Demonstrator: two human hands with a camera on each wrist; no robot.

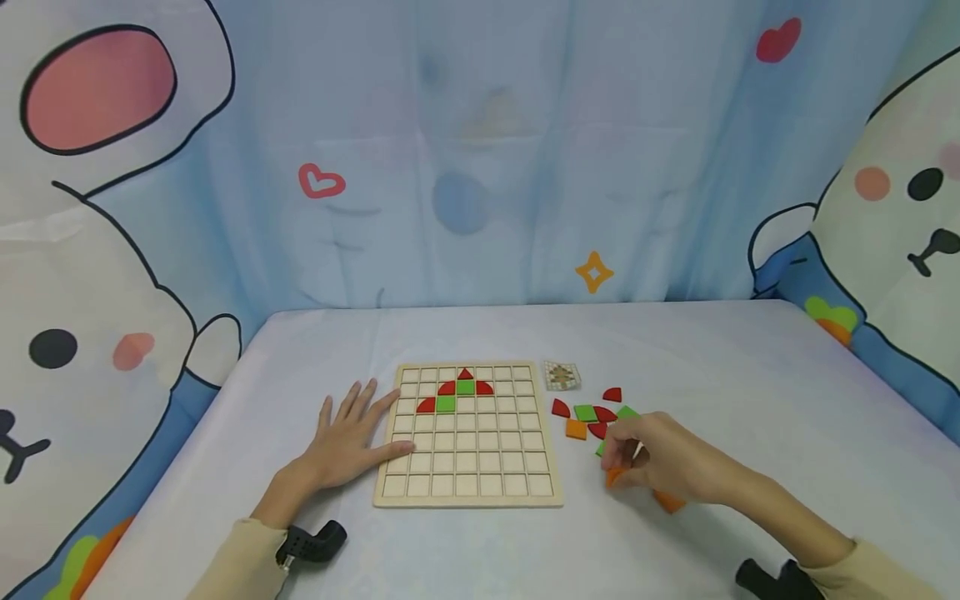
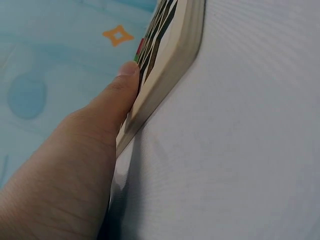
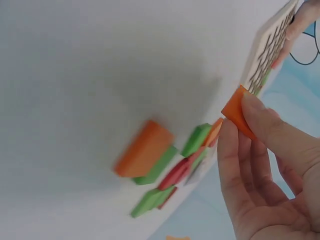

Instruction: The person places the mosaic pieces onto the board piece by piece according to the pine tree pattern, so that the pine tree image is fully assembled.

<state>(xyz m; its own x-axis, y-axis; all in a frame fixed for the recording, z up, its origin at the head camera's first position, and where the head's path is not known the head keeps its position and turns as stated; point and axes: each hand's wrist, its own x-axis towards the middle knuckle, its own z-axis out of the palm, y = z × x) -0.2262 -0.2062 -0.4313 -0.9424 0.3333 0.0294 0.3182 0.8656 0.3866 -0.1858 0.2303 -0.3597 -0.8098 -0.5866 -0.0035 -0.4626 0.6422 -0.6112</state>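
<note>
A wooden grid board (image 1: 480,486) lies on the table with several red quarter-circle tiles, a red triangle (image 1: 465,374) and green square tiles (image 1: 446,404) set in its upper cells. Fingers spread, my left hand (image 1: 337,450) rests along the board's left side, the thumb over its edge. Right of the board, my right hand (image 1: 678,458) pinches an orange square tile (image 3: 236,111) between thumb and fingertips. In the right wrist view the tile is held up off the table. Loose red, green and orange tiles, such as an orange square (image 1: 576,429), lie beside that hand, which partly hides them.
A small clear square packet (image 1: 562,376) with a patterned inside lies at the board's upper right corner. Another orange tile (image 1: 669,501) lies under the right hand. Behind the white-covered table (image 1: 315,342) hangs a blue cartoon curtain (image 1: 480,250).
</note>
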